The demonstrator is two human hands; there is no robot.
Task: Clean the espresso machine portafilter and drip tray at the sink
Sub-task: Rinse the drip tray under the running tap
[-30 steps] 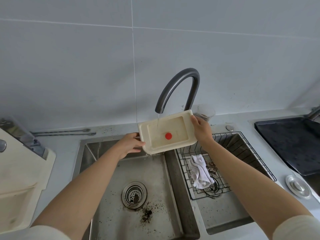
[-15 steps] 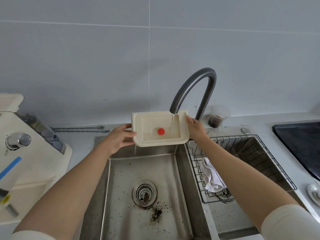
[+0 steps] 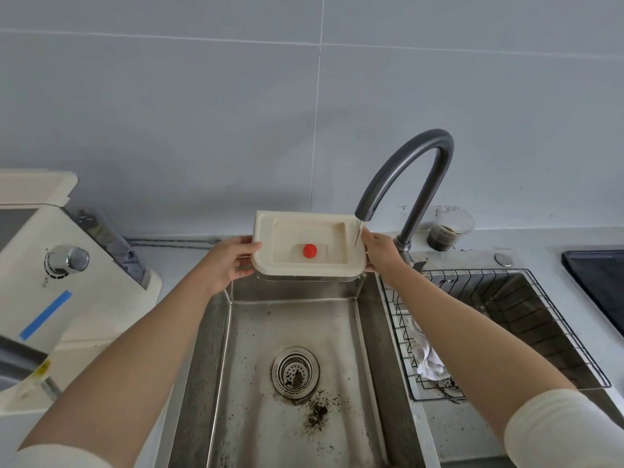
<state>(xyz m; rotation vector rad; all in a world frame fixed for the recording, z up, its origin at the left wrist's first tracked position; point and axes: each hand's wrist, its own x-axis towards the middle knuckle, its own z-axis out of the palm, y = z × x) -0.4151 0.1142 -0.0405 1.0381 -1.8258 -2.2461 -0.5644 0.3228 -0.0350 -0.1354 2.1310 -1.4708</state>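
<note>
I hold the cream drip tray [image 3: 309, 231], which has a red float button in its middle, tilted toward me above the back of the left sink basin [image 3: 293, 336]. My left hand [image 3: 229, 260] grips its left edge and my right hand [image 3: 380, 253] grips its right edge. The dark grey faucet [image 3: 410, 170] arches over from the right, and a thin stream of water falls from its spout onto the tray's right rim. No portafilter is in view.
Coffee grounds lie around the drain [image 3: 295, 371]. A wire basket [image 3: 499, 329] with a white cloth [image 3: 427, 359] fills the right basin. The cream espresso machine [image 3: 57, 282] stands at left. A plastic cup [image 3: 449, 228] of dark liquid sits behind the faucet; a black tray [image 3: 597, 282] lies far right.
The view has swung left, bringing the espresso machine in. Relative to the faucet, the tray has shifted left, so the stream now hits its right rim instead of its middle.
</note>
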